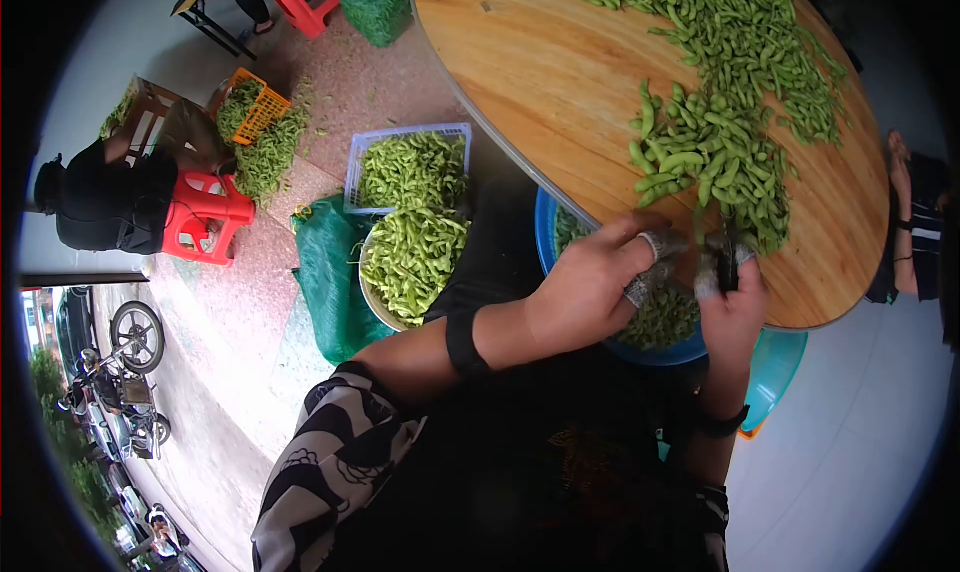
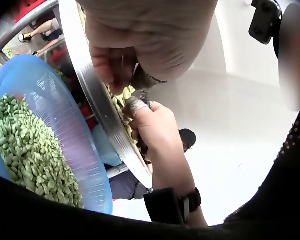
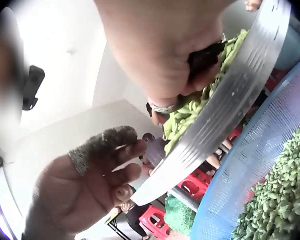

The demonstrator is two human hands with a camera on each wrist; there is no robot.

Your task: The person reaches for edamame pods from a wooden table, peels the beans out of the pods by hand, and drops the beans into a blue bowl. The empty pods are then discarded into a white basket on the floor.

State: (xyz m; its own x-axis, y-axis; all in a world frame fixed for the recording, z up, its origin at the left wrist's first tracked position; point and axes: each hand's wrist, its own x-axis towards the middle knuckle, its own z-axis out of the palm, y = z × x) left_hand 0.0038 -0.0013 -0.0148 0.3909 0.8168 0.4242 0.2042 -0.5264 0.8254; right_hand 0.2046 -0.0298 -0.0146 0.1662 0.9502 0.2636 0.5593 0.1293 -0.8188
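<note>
Over the edge of the round wooden table [image 1: 540,62], my left hand [image 1: 595,282] has bent fingers beside my right hand [image 1: 732,317]. Grey wrapping covers fingertips on both. In the right wrist view, the left hand [image 3: 85,187] has its fingers loosely curled, with nothing visible in them. The right hand [image 3: 165,55] grips a small black object [image 3: 205,57]; its exact shape is hidden. Green pods [image 1: 720,152] lie in a heap just beyond both hands. Below the table edge is a blue basket [image 2: 97,170] with shelled green beans [image 2: 35,150].
A lilac crate of pods [image 1: 352,177], a bowl of pods [image 1: 410,272] and a green sack [image 1: 330,282] stand on the floor to the left. Farther left, a person in black [image 1: 115,197] sits by a red stool [image 1: 215,207]. Another person stands at far right.
</note>
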